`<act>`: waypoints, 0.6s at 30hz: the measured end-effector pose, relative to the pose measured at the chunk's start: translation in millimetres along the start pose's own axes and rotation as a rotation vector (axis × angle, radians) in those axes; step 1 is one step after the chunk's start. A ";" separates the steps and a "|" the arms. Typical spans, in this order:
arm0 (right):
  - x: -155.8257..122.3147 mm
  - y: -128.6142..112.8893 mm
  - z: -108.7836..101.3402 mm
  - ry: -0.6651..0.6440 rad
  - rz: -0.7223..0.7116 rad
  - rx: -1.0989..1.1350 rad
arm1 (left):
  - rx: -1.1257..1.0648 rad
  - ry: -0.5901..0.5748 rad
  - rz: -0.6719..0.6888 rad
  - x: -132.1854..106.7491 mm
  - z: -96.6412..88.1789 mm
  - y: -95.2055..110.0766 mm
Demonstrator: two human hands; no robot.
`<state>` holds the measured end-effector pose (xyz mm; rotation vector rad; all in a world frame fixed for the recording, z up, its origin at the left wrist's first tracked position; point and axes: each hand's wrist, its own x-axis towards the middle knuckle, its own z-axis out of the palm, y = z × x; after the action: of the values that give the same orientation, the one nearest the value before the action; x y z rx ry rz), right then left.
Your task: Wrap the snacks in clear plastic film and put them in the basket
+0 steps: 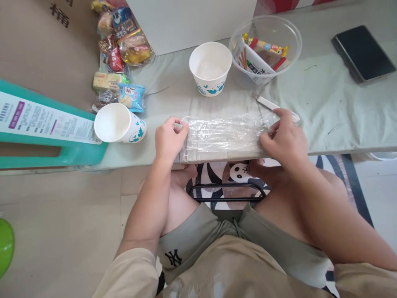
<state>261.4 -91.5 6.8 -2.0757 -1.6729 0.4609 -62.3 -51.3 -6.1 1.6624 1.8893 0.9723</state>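
Observation:
A sheet of clear plastic film (225,134) lies wrinkled along the front edge of the cloth-covered table. My left hand (170,138) is closed, thumb and forefinger pinching the film's upper left corner. At the opposite end, my right hand (285,136) has its fingers bent and closed on the film's right edge. Just beyond the right fingers rests a slim white utility knife (273,105), partly behind the hand. An upright paper cup (211,68) with blue leaf prints stands behind the film. Another such cup (119,123) lies on its side left of my left hand.
A clear plastic tub (265,49) holds snack packets. Wrapped snacks (124,41) are piled at the back left beside a cardboard box (46,49). A green container (52,124) stands at the left. A black phone (364,53) rests at the right. A white board (192,22) is behind.

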 end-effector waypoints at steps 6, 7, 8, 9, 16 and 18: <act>-1.7 -2.7 11.1 0.119 -0.241 -0.097 | 0.018 -0.013 0.166 8.2 12.5 -11.7; -2.8 -4.0 11.7 0.112 -0.250 -0.108 | -0.025 -0.045 0.159 8.6 13.6 -9.5; -4.4 -5.5 11.5 0.109 -0.248 -0.117 | -0.073 -0.071 0.147 8.7 14.2 -6.1; -6.6 -7.2 10.2 0.113 -0.238 -0.124 | -0.121 -0.091 0.135 8.8 14.4 -1.9; -8.0 -39.1 -21.4 0.118 -0.338 -0.076 | -0.518 -0.236 0.062 13.8 8.8 21.5; 3.5 -56.1 -24.4 -0.012 -0.494 -0.027 | -0.630 -0.309 0.052 14.9 6.7 22.9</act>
<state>227.9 -81.1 57.0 -1.5916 -2.1163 0.2868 -44.9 -34.7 8.4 1.3794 1.1772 1.1082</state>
